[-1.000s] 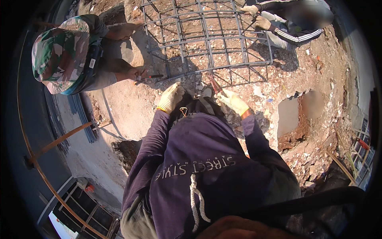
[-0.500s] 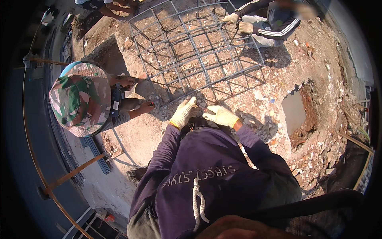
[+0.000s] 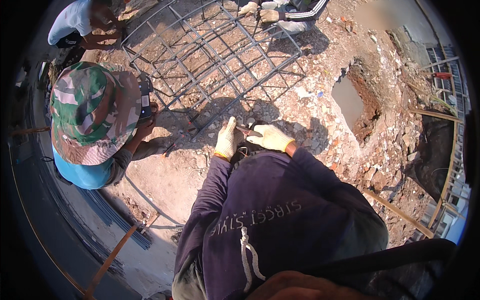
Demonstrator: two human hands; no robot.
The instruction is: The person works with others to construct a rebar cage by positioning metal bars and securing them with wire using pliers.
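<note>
My left hand (image 3: 227,138), in a pale knitted work glove, is closed with its thumb raised, at one end of a slim dark tool with a reddish-brown part (image 3: 247,131). The gloved fingers of my right hand (image 3: 272,138) wrap round the other end. What kind of tool it is cannot be made out. Both hands are close together in front of my dark purple top, just short of a cage of tied steel reinforcing bars (image 3: 257,82), and touch none of its bars.
At my left, a co-worker in a camouflage hat (image 3: 87,110) crouches by the cage. Another's gloved hands (image 3: 269,15) are at its far side, and a third person (image 3: 75,22) is far left. Rubble covers the ground. A grey-floored pit (image 3: 347,102) opens at right; steel bars (image 3: 107,210) lie lower left.
My view has shifted right, so the cage and workers appear farther left. The hatted co-worker has drawn the arms in from the cage. My hands keep their hold on the slim tool.
</note>
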